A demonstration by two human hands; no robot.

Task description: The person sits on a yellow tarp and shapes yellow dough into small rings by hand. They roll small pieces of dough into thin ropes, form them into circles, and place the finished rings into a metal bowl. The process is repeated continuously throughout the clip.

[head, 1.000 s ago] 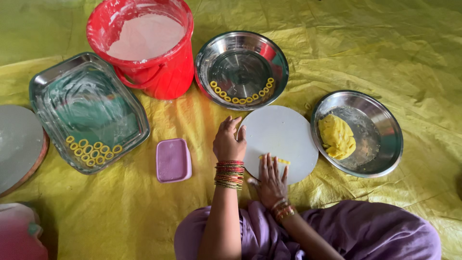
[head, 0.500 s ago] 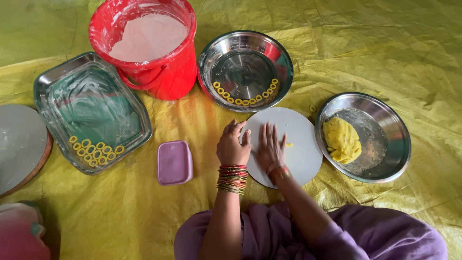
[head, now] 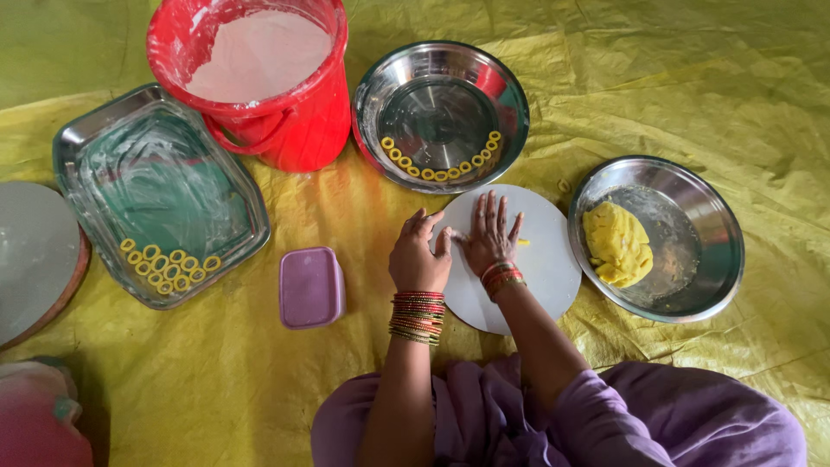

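Right hand (head: 491, 235) has slid up the white board (head: 545, 277), flat, fingers apart; left hand (head: 419, 256) rests beside it, loosely curled, holding nothing.

Soft, even daylight; steel bowl (head: 441, 117) glints, shadows faint, focus sharp, corners perhaps slightly dim.

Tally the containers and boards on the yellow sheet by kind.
Round steel bowls: 2
Rectangular steel tray: 1
Red bucket: 1
Purple box: 1
White round board: 1
Total: 6
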